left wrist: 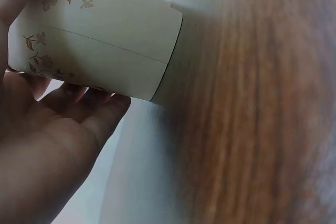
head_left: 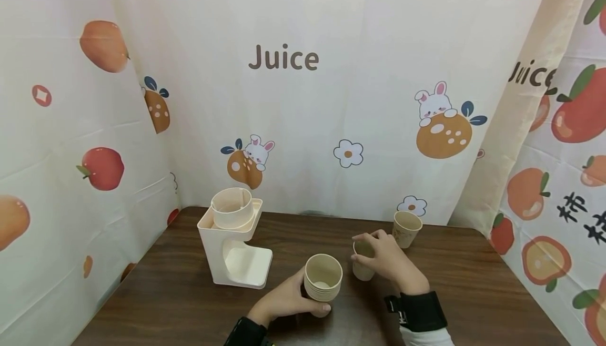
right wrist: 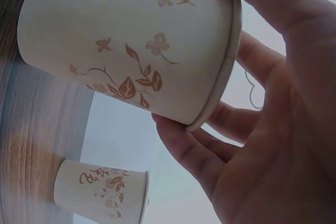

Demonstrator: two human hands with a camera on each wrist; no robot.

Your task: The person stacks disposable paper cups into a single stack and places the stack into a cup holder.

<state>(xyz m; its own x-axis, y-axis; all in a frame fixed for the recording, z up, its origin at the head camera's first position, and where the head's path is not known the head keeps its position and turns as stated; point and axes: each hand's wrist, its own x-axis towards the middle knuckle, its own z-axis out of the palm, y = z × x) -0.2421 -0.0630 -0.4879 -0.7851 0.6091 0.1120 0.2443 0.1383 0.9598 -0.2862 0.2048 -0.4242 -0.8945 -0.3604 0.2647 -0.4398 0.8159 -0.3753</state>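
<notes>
A stack of nested paper cups [head_left: 323, 277] is gripped low around its side by my left hand [head_left: 289, 298]. In the left wrist view the bottom cup [left wrist: 105, 35] shows brown flower prints, with fingers and thumb wrapped round it. My right hand [head_left: 390, 262] holds a single paper cup [head_left: 363, 262] near its rim, to the right of the stack. The right wrist view shows this cup [right wrist: 131, 51] with a leaf print, its rim between thumb and fingers. Behind it stands another upright paper cup [head_left: 407, 229].
A cream-coloured stand [head_left: 220, 254] with a round holder [head_left: 232, 209] on top and a flat foot stands at the left of the brown wooden table [head_left: 180, 304]. Fruit-printed curtains [head_left: 293, 109] enclose the table's back and sides.
</notes>
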